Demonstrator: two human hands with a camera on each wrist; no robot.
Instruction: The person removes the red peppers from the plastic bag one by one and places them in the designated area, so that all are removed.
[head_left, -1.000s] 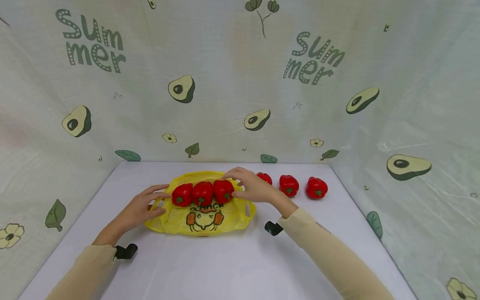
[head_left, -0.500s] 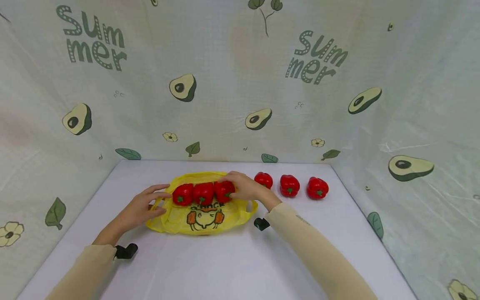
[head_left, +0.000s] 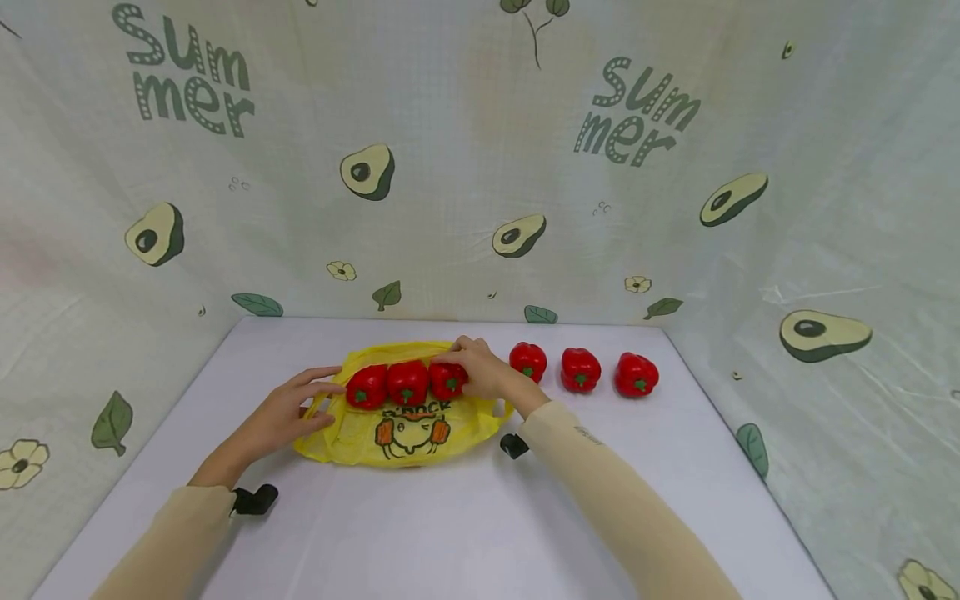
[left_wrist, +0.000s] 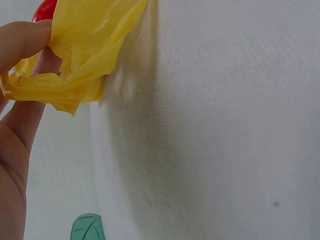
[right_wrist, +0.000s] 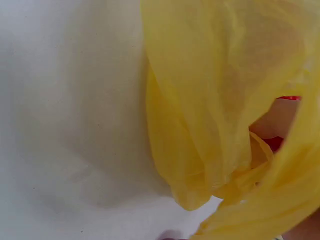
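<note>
Three red bell peppers stand in a row on a yellow plastic bag (head_left: 352, 437) printed with a cartoon face. My right hand (head_left: 483, 371) grips the rightmost pepper (head_left: 447, 382), fingers over its top and thumb at its near side. Beside it are the middle pepper (head_left: 408, 383) and the left pepper (head_left: 367, 387). My left hand (head_left: 281, 417) lies at the bag's left end, fingers extended and thumb spread, fingertips right at the left pepper. In the left wrist view its fingers (left_wrist: 22, 42) pass around the bag's handle. Yellow plastic hides most of the right hand in the right wrist view.
Three more red peppers stand at the back right of the white table (head_left: 420, 533): one near the right hand (head_left: 528, 361), one in the middle (head_left: 581, 370) and one farthest right (head_left: 636, 375). A printed curtain (head_left: 450, 167) rises behind and along both sides.
My right hand has moved left and closed its fingers around the rightmost pepper on the bag. The pepper behind that hand has come fully into view. My left hand stays in place.
</note>
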